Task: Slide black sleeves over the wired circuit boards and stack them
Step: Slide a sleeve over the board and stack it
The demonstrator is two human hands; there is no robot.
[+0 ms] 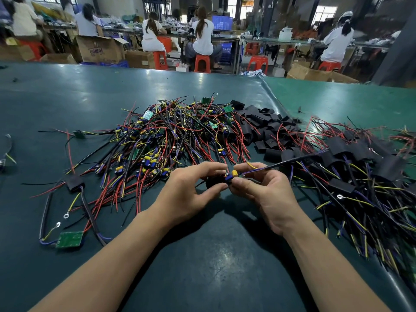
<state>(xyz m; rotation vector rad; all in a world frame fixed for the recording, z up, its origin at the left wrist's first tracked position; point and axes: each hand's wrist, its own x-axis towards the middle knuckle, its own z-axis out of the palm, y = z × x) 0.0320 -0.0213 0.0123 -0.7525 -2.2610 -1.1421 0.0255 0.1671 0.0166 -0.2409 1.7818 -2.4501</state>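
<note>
While the left hand (pixel 191 188) pinches a black sleeve (pixel 213 182), the right hand (pixel 265 190) pinches a wired circuit board (pixel 233 175), seemingly partly inside it, just before the unsleeved pile (pixel 171 136).

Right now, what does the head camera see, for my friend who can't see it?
Two hands, left hand and right hand, push a wired circuit board into a black sleeve above a green table. Behind them lie tangled boards and loose sleeves.

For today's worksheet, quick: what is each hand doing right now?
Left hand: pinching a black sleeve.
Right hand: pinching the wired circuit board.
</note>
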